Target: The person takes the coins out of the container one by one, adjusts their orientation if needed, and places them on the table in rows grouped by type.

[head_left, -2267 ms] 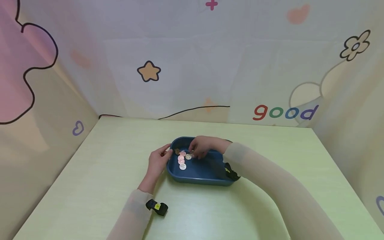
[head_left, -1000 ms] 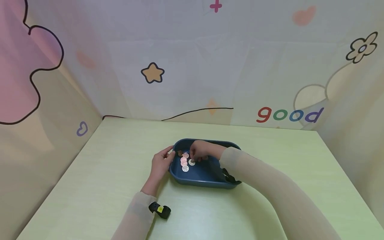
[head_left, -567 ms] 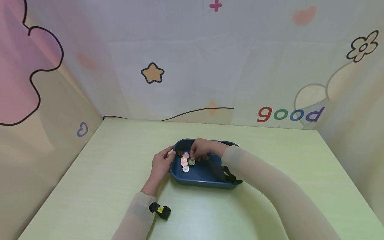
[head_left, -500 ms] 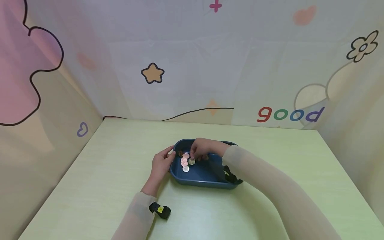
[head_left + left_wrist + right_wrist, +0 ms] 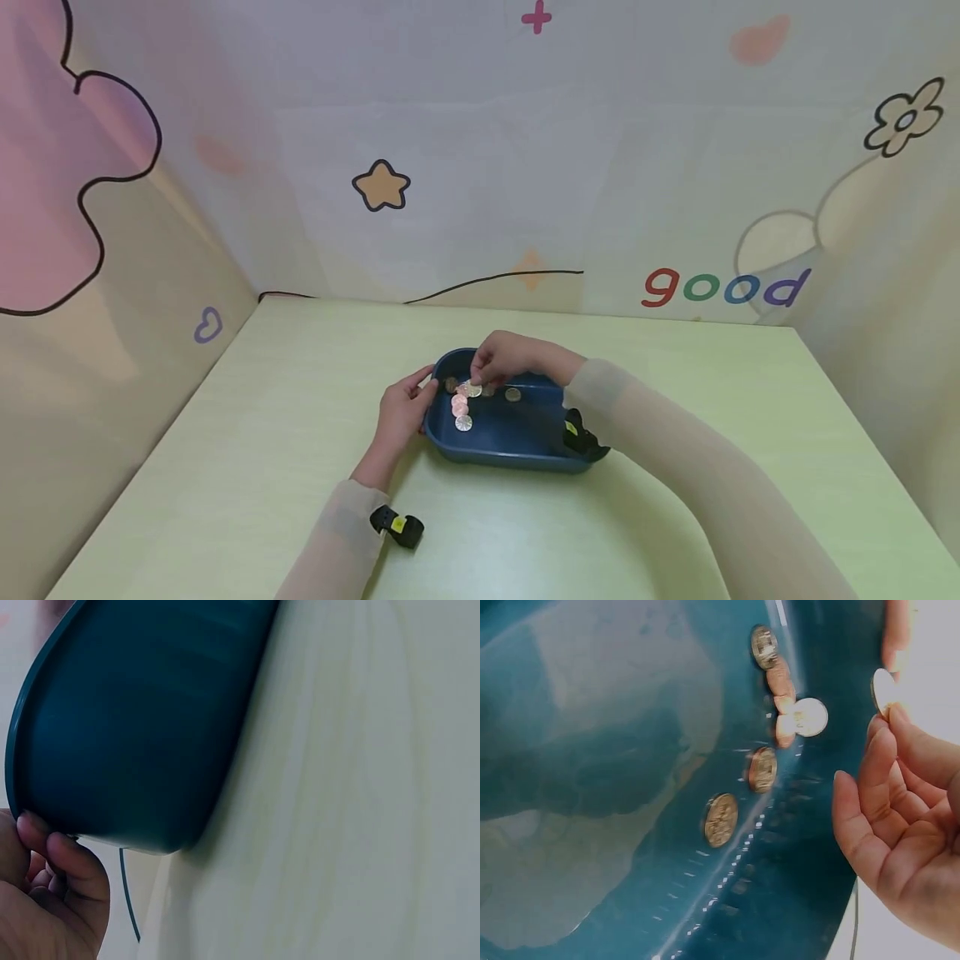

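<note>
A dark blue plastic tray (image 5: 510, 458) with rounded corners holds several coins in silver and copper tones. At the tray's left end my left hand (image 5: 402, 408) grips the rim between thumb and fingers; its curled fingers (image 5: 79, 862) show against the tray's corner in the left wrist view. My right hand (image 5: 501, 357) is over the back left part of the tray and pinches a coin (image 5: 883, 691) between thumb and fingertip, raised off the floor. Below it lie a row of overlapping copper coins (image 5: 459, 403), a silver coin (image 5: 463, 423) and a separate coin (image 5: 513, 395).
The tray stands on a pale table (image 5: 300, 375). A printed curtain (image 5: 480, 167) closes off the back and sides. Black bands with cameras sit on both sleeves, the left band (image 5: 397, 526) above the table, the right band (image 5: 581, 435) over the tray's right end.
My right hand has lifted from the tray floor with a coin pinched and shifted up and slightly back. A coin to its right has come into view. The left hand stays at the rim.
</note>
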`<state>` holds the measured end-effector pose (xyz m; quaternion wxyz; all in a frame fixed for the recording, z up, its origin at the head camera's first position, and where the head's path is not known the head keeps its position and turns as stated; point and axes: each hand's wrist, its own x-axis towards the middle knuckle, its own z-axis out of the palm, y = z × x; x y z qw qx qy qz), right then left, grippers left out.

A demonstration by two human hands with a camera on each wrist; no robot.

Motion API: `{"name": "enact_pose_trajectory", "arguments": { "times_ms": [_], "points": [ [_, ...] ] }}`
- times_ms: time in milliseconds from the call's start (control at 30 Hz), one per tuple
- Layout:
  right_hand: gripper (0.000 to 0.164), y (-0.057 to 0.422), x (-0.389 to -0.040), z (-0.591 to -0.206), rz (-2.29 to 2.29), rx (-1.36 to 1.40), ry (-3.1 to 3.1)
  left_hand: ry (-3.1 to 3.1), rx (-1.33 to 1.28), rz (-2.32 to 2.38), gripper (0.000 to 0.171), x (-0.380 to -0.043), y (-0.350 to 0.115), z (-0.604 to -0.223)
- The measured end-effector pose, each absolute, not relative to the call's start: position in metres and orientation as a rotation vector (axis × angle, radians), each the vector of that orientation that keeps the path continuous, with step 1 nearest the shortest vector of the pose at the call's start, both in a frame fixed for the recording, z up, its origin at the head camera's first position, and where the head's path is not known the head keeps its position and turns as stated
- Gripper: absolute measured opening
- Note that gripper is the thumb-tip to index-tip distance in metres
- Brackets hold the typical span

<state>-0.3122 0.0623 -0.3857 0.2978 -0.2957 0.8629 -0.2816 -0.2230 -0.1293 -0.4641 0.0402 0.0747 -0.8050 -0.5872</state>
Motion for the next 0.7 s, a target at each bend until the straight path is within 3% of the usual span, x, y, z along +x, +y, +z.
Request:
{"name": "enact_pose_trajectory", "arguments": {
  "times_ms": [700],
  "points": [
    [0.021, 0.111, -0.296, -0.368, -0.996, -0.57, 2.437, -2.483, 0.198, -1.796, 0.041, -0.222, -0.131, -0.465]
  ]
}}
